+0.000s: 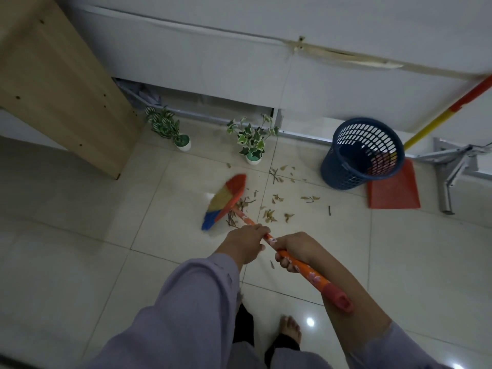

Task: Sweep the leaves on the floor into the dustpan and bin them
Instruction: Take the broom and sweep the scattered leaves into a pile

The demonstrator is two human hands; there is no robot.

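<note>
Pale glazed tiles make the floor (66, 235), and everything of the task lies on it. By the far wall stands a blue mesh bin (362, 153), and the red dustpan (393, 191) lies flat just beside it, to its right, with its yellow and red handle leaning up toward the wall. Two small potted plants (253, 141) stand along the same wall, left of the bin. The broom (223, 202), with a rainbow brush, has its head on the floor at the left edge of the scattered dry leaves (277, 201). The left hand (246, 242) grips the orange handle lower down, and the right hand (295, 251) grips it higher, both closed around it. I judge the sweeping step is in hand: the leaves are not yet gathered. The next move calls for strokes to the right, pushing the leaves toward the dustpan.
</note>
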